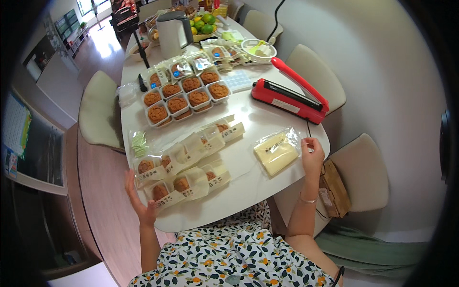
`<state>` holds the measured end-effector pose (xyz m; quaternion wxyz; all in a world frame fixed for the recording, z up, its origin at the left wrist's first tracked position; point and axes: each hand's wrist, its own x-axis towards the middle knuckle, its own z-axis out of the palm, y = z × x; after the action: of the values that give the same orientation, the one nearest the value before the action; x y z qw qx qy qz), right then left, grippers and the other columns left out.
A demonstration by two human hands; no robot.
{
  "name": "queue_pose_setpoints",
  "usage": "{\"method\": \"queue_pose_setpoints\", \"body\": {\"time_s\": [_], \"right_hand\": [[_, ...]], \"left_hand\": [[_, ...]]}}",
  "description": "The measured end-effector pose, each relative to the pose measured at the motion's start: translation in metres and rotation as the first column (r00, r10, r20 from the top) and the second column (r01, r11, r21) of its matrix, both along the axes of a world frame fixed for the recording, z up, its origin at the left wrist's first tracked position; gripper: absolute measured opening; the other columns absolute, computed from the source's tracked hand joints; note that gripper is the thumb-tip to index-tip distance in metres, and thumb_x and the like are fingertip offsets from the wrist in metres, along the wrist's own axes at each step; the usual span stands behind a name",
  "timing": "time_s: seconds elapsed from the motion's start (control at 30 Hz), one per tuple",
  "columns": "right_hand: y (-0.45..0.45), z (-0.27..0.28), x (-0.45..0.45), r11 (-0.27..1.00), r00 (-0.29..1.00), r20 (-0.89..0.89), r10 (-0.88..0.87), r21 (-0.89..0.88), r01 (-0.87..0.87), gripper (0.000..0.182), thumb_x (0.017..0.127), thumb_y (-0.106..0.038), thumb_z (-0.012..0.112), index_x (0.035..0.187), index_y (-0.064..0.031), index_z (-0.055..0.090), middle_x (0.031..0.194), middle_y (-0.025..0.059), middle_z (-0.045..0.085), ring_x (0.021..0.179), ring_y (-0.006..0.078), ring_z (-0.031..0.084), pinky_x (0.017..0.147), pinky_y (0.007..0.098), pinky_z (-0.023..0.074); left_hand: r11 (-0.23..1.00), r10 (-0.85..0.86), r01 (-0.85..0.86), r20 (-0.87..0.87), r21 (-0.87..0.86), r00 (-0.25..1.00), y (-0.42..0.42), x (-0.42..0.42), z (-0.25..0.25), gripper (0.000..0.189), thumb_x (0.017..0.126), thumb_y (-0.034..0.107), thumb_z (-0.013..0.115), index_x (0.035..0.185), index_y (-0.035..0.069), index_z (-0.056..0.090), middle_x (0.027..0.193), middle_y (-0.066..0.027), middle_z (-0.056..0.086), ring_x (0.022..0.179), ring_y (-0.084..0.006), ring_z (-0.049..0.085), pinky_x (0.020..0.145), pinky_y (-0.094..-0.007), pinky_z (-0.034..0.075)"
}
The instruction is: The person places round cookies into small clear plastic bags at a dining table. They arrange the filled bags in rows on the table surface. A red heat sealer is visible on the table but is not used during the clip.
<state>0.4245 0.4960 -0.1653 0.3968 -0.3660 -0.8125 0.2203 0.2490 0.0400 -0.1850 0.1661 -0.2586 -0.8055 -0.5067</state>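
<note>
At the table's left edge, my left hand [143,211] has its thumb and fingers spread beside two rows of pale paper bags. The front-row bag [161,195] nearest it holds a brown cookie and bears printed writing; whether the hand touches it is unclear. The rear-row bags [195,145] overlap one another, also with cookies inside. My right hand [312,156] is raised at the table's right side with curled fingers, near a clear plastic packet of folded yellow bags [276,150]. What lies between those fingers cannot be made out. A thin black cord [308,128] runs just behind them.
A red impulse heat sealer [287,102] stands with its arm raised. Cookies in clear plastic trays [190,98] sit mid-table, with sealed packs [179,68] behind. An electric kettle [172,34], a white bowl [258,50], a phone on a stand [125,18] and chairs [100,107] surround them.
</note>
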Motion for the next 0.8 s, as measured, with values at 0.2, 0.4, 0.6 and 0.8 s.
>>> {"method": "queue_pose_setpoints", "body": {"time_s": [0.2, 0.4, 0.6, 0.8], "right_hand": [[0.062, -0.009, 0.006, 0.727, 0.95, -0.08, 0.302, -0.626, -0.284, 0.03, 0.086, -0.026, 0.065, 0.095, 0.0024, 0.063, 0.079, 0.0062, 0.065, 0.068, 0.0104, 0.058, 0.061, 0.0243, 0.0472], [0.089, 0.014, -0.003, 0.221, 0.859, -0.285, 0.425, -0.887, -0.404, 0.021, 0.086, -0.008, 0.055, 0.105, 0.0006, 0.059, 0.091, 0.0099, 0.067, 0.062, 0.0097, 0.062, 0.058, 0.0203, 0.05], [0.103, 0.013, -0.012, 0.156, 0.782, -0.21, 0.587, -0.918, -0.363, 0.02, 0.082, -0.003, 0.057, 0.103, -0.0013, 0.055, 0.093, 0.0118, 0.068, 0.057, 0.0104, 0.063, 0.049, 0.0224, 0.0497], [0.103, 0.01, -0.018, 0.269, 0.759, -0.042, 0.65, -0.921, -0.282, 0.015, 0.08, -0.001, 0.058, 0.095, -0.0001, 0.059, 0.074, 0.0045, 0.064, 0.046, 0.0093, 0.057, 0.041, 0.0206, 0.0461]], "left_hand": [[0.973, -0.224, 0.193, -0.347, -0.124, 0.911, 0.051, 0.007, 0.055, 0.054, 0.077, 0.041, 0.067, 0.113, 0.002, 0.054, 0.121, -0.0158, 0.052, 0.117, -0.0347, 0.046, 0.099, -0.0481, 0.035], [0.48, -0.834, 0.645, -0.082, -0.594, 0.546, 0.183, 0.06, 0.069, 0.052, 0.076, 0.031, 0.069, 0.116, 0.0, 0.054, 0.128, -0.0183, 0.05, 0.122, -0.0354, 0.045, 0.103, -0.0431, 0.037], [0.379, -0.761, 0.555, 0.092, -0.741, 0.642, 0.252, 0.092, 0.028, 0.075, 0.073, 0.037, 0.072, 0.128, -0.006, 0.043, 0.135, -0.0289, 0.038, 0.128, -0.043, 0.034, 0.105, -0.0457, 0.033], [0.362, -0.731, 0.562, 0.148, -0.743, 0.667, 0.258, 0.096, 0.013, 0.079, 0.073, 0.038, 0.072, 0.13, -0.007, 0.04, 0.137, -0.0325, 0.033, 0.129, -0.0463, 0.031, 0.104, -0.0491, 0.033]]}}
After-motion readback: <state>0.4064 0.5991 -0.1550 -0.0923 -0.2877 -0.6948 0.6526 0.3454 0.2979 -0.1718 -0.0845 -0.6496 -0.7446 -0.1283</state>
